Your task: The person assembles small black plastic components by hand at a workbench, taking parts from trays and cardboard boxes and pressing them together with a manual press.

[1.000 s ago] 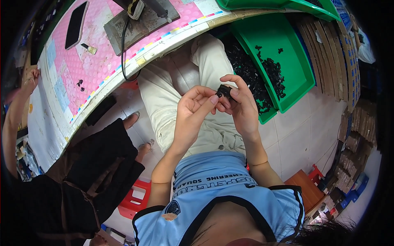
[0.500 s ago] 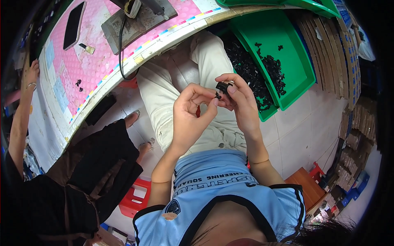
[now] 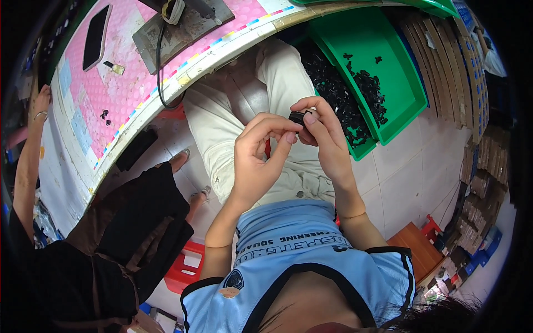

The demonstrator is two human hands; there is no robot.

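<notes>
Above my lap, both of my hands are together. My right hand [image 3: 326, 132] is closed round a black curved plastic part [image 3: 296, 117], its thumb pressing on the near side. Against the part's lower left edge, my left hand [image 3: 260, 145] has thumb and forefinger in a pinch. A small black piece between those fingertips is almost wholly hidden. Just right of my knees stand green trays [image 3: 408, 94] with many loose black plastic pieces [image 3: 367, 94] in them.
A pink-topped workbench [image 3: 130, 41] curves ahead, bearing a metal plate fixture [image 3: 180, 39], a phone [image 3: 96, 38] and a small brush [image 3: 115, 67]. At the left stands another person in dark clothing [image 3: 130, 222]. Stacked brown boards [image 3: 438, 66] rise at the right, and a red stool [image 3: 186, 266] is behind.
My left fingertips have brought the small black piece up against the curved part, where it is now mostly covered. My right hand has tilted the part slightly. The view has shifted a little.
</notes>
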